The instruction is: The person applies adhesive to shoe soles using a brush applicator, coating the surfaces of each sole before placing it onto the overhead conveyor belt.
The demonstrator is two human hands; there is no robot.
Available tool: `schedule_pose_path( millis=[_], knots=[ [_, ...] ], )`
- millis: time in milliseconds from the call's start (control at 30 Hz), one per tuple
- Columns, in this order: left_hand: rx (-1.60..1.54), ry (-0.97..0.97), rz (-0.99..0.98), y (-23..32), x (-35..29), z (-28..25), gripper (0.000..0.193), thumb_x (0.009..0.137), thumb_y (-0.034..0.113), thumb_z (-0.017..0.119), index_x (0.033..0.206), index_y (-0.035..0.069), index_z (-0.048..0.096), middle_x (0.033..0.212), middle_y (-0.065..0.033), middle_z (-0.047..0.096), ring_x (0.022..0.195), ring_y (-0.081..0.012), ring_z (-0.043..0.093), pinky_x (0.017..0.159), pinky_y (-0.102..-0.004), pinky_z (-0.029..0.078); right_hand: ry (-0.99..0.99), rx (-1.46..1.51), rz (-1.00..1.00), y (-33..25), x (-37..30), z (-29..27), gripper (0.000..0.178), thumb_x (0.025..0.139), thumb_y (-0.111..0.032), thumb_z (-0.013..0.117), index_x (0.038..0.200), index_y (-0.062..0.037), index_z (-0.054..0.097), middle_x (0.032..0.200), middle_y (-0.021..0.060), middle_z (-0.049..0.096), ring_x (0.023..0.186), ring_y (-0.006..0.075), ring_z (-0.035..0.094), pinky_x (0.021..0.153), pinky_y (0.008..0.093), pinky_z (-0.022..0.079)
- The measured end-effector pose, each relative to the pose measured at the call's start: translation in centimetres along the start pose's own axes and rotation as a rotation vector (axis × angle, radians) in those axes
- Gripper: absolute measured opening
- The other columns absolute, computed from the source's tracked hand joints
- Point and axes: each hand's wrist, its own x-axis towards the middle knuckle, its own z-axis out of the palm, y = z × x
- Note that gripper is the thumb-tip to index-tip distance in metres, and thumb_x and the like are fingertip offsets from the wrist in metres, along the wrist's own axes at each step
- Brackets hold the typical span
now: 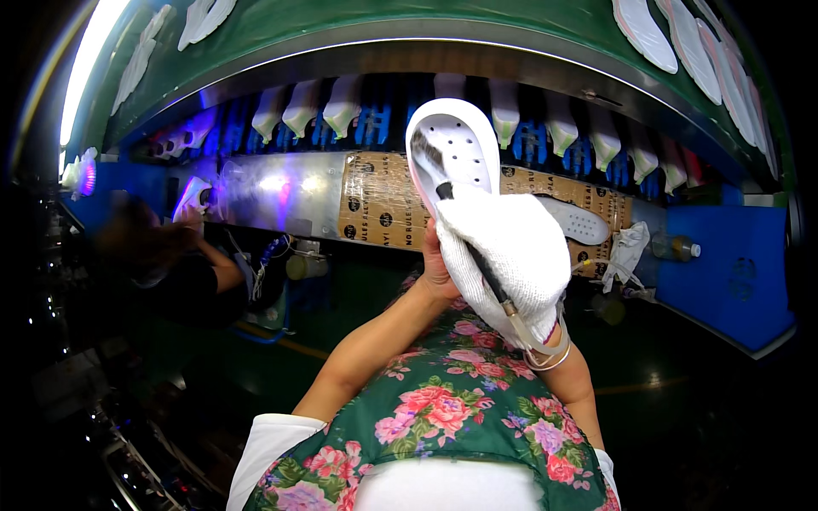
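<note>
Table [294,194] narrow, shoe rack [372,126] along far edge, green shelf [383,19] overhanging; cardboard [375,204] open left of my hands, grey sole [581,226] lying right. White shoe [470,145] raised over table. My left fingers [433,249] grasp shoe's near side, forearm slanting inward; gloved right fingers [477,223] curled around black tool [487,274], tip over shoe.

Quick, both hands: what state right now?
Left hand: closed, holding the white perforated shoe piece by its edge.
Right hand: gloved in white, closed on the black-handled brush.
</note>
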Motion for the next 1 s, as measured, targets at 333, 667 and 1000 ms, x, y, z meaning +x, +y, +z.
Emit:
schedule_pose_path(
  millis=[333, 667, 1000],
  knots=[
    [0.039, -0.089, 0.014, -0.1, 1.3, 2.2, 0.106, 0.076, 0.07, 0.075, 0.149, 0.002, 0.041, 0.148, -0.0197, 0.05, 0.135, -0.0338, 0.051, 0.118, -0.0508, 0.038, 0.07, 0.066, 0.114, -0.7, -0.4, 0.0, 0.023, 0.078, -0.002, 0.078, 0.101, -0.0027, 0.076, 0.099, 0.0133, 0.076, 0.087, 0.0265, 0.073, 0.085, 0.0365, 0.056],
    [0.222, -0.024, 0.083, 1.0, 1.6, 2.8, 0.11, 0.075, 0.081, 0.066, 0.152, 0.007, 0.038, 0.144, -0.0201, 0.054, 0.131, -0.0335, 0.055, 0.112, -0.0498, 0.045, 0.047, 0.143, 0.174, 0.3, -1.9, 0.5, 0.029, 0.081, -0.004, 0.078, 0.109, -0.0018, 0.074, 0.105, 0.0128, 0.075, 0.093, 0.0235, 0.073, 0.088, 0.0368, 0.056],
    [0.153, -0.162, 0.033, 1.8, 2.6, 2.5, 0.108, 0.08, 0.09, 0.045, 0.153, 0.011, 0.037, 0.142, -0.0196, 0.054, 0.125, -0.0354, 0.058, 0.108, -0.0541, 0.048, 0.049, 0.074, 0.245, 1.2, -4.2, 1.2, 0.022, 0.078, 0.001, 0.077, 0.1, -0.0014, 0.075, 0.099, 0.0145, 0.076, 0.085, 0.0275, 0.072, 0.08, 0.0347, 0.056]
  ],
)
